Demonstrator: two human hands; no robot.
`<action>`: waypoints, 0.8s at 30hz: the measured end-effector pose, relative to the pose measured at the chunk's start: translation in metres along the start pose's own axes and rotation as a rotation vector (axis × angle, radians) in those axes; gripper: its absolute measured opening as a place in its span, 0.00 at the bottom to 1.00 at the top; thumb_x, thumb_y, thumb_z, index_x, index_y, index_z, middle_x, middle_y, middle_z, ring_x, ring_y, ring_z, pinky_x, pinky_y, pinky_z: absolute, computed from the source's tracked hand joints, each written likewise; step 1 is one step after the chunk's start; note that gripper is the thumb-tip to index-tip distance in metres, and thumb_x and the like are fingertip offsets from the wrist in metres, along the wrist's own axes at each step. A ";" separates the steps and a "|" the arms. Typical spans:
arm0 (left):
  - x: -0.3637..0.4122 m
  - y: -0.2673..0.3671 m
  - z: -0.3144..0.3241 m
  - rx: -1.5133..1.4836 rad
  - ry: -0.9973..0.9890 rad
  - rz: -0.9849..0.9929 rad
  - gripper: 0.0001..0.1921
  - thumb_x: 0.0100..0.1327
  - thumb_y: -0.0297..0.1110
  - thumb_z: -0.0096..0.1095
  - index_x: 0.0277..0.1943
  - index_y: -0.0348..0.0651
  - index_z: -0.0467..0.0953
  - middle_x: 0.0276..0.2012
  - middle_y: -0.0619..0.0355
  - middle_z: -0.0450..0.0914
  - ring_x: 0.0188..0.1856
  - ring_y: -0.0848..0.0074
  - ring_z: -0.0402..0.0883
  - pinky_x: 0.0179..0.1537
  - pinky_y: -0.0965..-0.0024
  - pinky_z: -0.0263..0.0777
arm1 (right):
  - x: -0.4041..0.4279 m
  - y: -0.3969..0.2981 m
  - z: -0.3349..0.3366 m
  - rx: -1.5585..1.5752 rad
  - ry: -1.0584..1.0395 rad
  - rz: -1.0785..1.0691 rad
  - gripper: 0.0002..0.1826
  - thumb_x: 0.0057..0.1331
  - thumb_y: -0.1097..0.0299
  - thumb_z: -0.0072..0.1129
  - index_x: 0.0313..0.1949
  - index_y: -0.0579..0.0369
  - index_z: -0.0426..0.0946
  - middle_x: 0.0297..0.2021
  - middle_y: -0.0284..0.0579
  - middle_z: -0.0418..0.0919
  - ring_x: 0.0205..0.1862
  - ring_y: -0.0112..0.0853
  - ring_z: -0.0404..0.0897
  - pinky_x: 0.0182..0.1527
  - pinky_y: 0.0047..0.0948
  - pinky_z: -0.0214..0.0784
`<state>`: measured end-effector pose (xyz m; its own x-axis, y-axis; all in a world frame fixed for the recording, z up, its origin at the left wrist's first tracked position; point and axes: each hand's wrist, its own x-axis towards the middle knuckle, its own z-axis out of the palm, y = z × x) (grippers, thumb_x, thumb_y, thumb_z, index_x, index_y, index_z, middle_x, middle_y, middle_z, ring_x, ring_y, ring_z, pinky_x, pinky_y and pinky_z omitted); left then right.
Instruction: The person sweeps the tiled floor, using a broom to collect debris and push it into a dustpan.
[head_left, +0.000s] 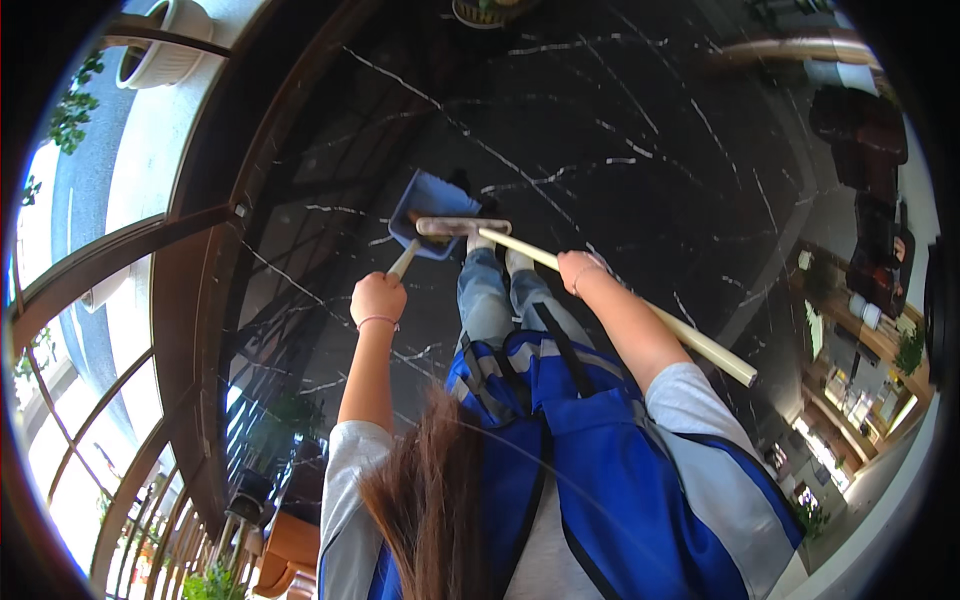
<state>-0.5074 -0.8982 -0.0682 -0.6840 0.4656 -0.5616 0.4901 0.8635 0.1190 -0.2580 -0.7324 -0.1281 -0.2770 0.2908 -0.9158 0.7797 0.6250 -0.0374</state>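
My left hand (379, 297) is closed around the pale handle of a blue dustpan (429, 202), which is held out over the dark floor in front of my feet. Brownish and yellowish debris shows in the pan. My right hand (581, 271) grips the long cream pole of a broom (697, 341). The broom's flat head lies across the dustpan's near part, beside my shoes; its bristles cannot be made out. The pole slants from the head past my right forearm.
The floor (600, 195) is black with white veins. Framed windows (112, 322) run along the left. A planter (487, 11) stands far ahead. Dark leather seats (859, 139) are at the right, with a person (902, 262) near a wooden counter (889, 349). An orange-brown chair (289, 551) is at lower left.
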 end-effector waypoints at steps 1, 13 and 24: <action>0.001 -0.006 0.000 0.015 -0.009 -0.012 0.14 0.48 0.40 0.46 0.28 0.39 0.75 0.27 0.47 0.75 0.32 0.58 0.74 0.35 0.62 0.68 | -0.001 0.006 0.005 -0.026 0.044 -0.024 0.16 0.49 0.74 0.47 0.41 0.55 0.67 0.39 0.46 0.72 0.42 0.39 0.72 0.41 0.36 0.66; -0.074 -0.029 0.062 -0.218 -0.345 -0.265 0.18 0.56 0.41 0.43 0.25 0.34 0.74 0.18 0.54 0.75 0.19 0.72 0.75 0.23 0.71 0.69 | -0.018 0.136 0.092 0.405 -0.032 0.140 0.14 0.52 0.60 0.52 0.30 0.58 0.75 0.17 0.45 0.73 0.18 0.31 0.73 0.19 0.28 0.65; -0.274 -0.055 0.212 -0.808 0.234 -0.699 0.14 0.44 0.42 0.51 0.23 0.38 0.76 0.24 0.45 0.75 0.29 0.60 0.75 0.34 0.64 0.67 | -0.013 0.244 0.120 0.293 -0.041 0.216 0.12 0.53 0.62 0.52 0.20 0.59 0.71 0.13 0.40 0.70 0.13 0.27 0.68 0.15 0.28 0.59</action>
<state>-0.2324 -1.1140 -0.0942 -0.8010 -0.2256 -0.5546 -0.4873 0.7838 0.3849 0.0028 -0.6707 -0.1734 -0.0705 0.3601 -0.9302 0.9471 0.3168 0.0508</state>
